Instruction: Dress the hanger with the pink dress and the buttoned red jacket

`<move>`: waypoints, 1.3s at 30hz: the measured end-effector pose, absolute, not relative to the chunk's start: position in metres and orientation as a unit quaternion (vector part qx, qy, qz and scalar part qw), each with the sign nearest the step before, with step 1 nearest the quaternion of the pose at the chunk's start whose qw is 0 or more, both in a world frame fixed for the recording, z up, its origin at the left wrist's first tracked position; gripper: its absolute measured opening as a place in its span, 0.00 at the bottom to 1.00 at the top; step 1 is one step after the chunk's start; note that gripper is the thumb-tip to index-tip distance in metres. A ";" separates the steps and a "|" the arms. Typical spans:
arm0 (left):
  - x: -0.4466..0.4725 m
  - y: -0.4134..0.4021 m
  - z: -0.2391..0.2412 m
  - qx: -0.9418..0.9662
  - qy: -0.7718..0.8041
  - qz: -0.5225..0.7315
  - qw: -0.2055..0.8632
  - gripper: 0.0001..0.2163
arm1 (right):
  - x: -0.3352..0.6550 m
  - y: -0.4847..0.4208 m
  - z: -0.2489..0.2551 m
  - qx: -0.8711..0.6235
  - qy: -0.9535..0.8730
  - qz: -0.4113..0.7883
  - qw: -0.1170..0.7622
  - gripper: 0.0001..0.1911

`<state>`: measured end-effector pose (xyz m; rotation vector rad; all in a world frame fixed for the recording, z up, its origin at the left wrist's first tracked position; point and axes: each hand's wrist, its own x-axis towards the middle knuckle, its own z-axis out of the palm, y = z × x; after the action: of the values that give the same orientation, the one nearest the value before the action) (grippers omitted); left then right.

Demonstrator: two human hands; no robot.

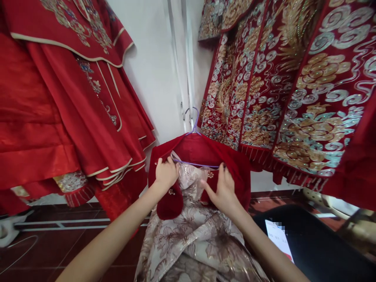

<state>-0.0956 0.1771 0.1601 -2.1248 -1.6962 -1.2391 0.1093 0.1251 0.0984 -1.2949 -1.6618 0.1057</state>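
The purple hanger (194,125) shows only its hook and a bit of its bar. Its two ends are tucked under the red jacket (199,150). The left hand (166,174) curls its fingers into the jacket, so their tips hide. The right hand (225,190) has its fingers up at the bar, and I cannot tell if they pinch it. Both arms and the flowery dress (190,235) run off the picture at 6 o'clock. The red robes (44,117) are cut off at 9 o'clock, and the gold robe (293,78) at 1 o'clock. At 4 o'clock, the white paper (277,235) has a blurred patch, so its words cannot be read.
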 end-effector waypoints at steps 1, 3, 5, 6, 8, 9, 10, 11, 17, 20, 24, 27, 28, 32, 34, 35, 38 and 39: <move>-0.098 0.178 0.157 -0.693 -0.582 -0.417 0.087 0.18 | 0.119 0.125 0.099 -0.544 -0.681 0.002 0.491 0.47; -0.103 0.181 0.154 -0.667 -0.611 -0.410 0.115 0.23 | 0.135 0.129 0.103 -0.553 -0.673 -0.065 0.487 0.45; -0.108 0.185 0.156 -0.650 -0.641 -0.380 0.149 0.27 | 0.147 0.139 0.109 -0.557 -0.668 -0.113 0.481 0.43; -0.110 0.187 0.157 -0.646 -0.656 -0.354 0.165 0.28 | 0.152 0.145 0.113 -0.559 -0.664 -0.131 0.478 0.43; -0.113 0.186 0.162 -0.642 -0.678 -0.301 0.194 0.28 | 0.160 0.157 0.121 -0.570 -0.653 -0.161 0.472 0.41; -0.114 0.184 0.165 -0.642 -0.685 -0.278 0.206 0.29 | 0.163 0.164 0.124 -0.578 -0.647 -0.172 0.466 0.41; -0.114 0.181 0.167 -0.643 -0.688 -0.258 0.215 0.30 | 0.166 0.170 0.128 -0.589 -0.642 -0.178 0.457 0.41; -0.114 0.176 0.169 -0.645 -0.688 -0.245 0.223 0.31 | 0.169 0.175 0.132 -0.601 -0.639 -0.180 0.446 0.41; -0.124 0.156 0.185 -0.660 -0.686 -0.210 0.222 0.41 | 0.184 0.195 0.148 -0.639 -0.645 -0.199 0.368 0.37; -0.135 0.164 0.198 -0.663 -0.689 -0.169 0.237 0.45 | 0.192 0.199 0.159 -0.641 -0.668 -0.179 0.333 0.31; -0.149 0.188 0.209 -0.664 -0.695 -0.168 0.220 0.42 | 0.206 0.204 0.183 -0.625 -0.720 -0.059 0.296 0.24; -0.155 0.200 0.213 -0.664 -0.704 -0.198 0.156 0.37 | 0.219 0.204 0.197 -0.603 -0.744 0.077 0.276 0.24; -0.157 0.200 0.214 -0.662 -0.707 -0.210 0.135 0.35 | 0.223 0.204 0.200 -0.594 -0.747 0.113 0.277 0.24; -0.156 0.187 0.220 -0.654 -0.711 -0.225 0.126 0.31 | 0.237 0.202 0.193 -0.556 -0.754 0.148 0.317 0.12; -0.152 0.179 0.223 -0.646 -0.711 -0.217 0.173 0.30 | 0.243 0.202 0.181 -0.557 -0.747 0.117 0.344 0.08; -0.149 0.175 0.224 -0.641 -0.711 -0.213 0.194 0.29 | 0.245 0.202 0.175 -0.556 -0.744 0.104 0.356 0.10; -0.141 0.170 0.224 -0.641 -0.707 -0.210 0.213 0.25 | 0.251 0.202 0.158 -0.539 -0.736 0.113 0.394 0.16; -0.140 0.170 0.223 -0.643 -0.705 -0.211 0.214 0.23 | 0.252 0.202 0.154 -0.529 -0.731 0.133 0.411 0.17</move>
<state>-0.1396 0.1700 0.2235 -1.7833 -1.9559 -0.5848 0.2522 0.2020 0.1544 -1.3312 -1.8392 0.3343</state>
